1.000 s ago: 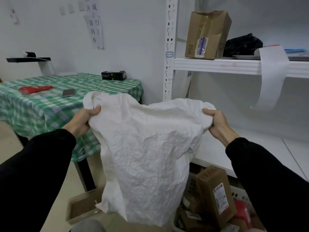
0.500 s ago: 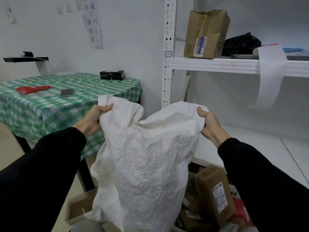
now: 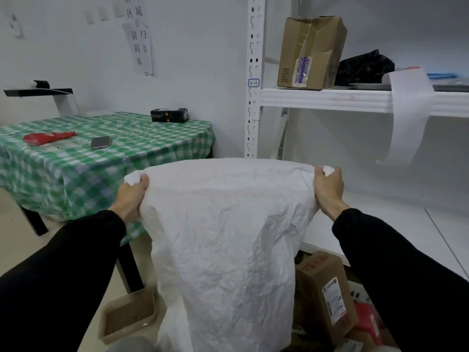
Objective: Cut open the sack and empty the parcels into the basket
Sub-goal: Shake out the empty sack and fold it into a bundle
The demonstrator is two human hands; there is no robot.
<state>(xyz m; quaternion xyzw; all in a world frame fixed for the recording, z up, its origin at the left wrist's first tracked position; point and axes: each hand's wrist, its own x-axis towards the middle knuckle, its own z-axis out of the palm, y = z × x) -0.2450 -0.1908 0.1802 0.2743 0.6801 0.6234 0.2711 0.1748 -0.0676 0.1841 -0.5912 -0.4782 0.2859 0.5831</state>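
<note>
the white woven sack [image 3: 228, 237] fills the middle of the view, stretched wide along its top edge and hanging limp and creased. its lower end runs off the bottom of the frame, so its mouth cannot be seen. behind the sack and to its right stands a white metal rack [image 3: 317, 100], cut off at the right edge. behind the sack to its left is a table [image 3: 76, 168] under a green checked cloth, with part of its near edge hidden by the sack and the black sleeve.

below the sack's right side lie the parcels: a brown carton [image 3: 327, 295] with a white label, tilted, and a red parcel [image 3: 368, 318] beyond it, both partly covered by the right sleeve. a strip of white slotted wall just right of the carton may be the basket [image 3: 356, 294]; little of it shows. high above the sack's right corner a dented cardboard box [image 3: 312, 52] sits on the rack. by the sack's lower left, a shallow tray [image 3: 127, 316] lies on the floor.

the left hand [image 3: 132, 196] clenches the sack's top left corner, with a wad of cloth bulging from the fist. the right hand [image 3: 328, 189] clenches the top right corner the same way. far left of the sack, a phone [image 3: 100, 142] lies on the table.
</note>
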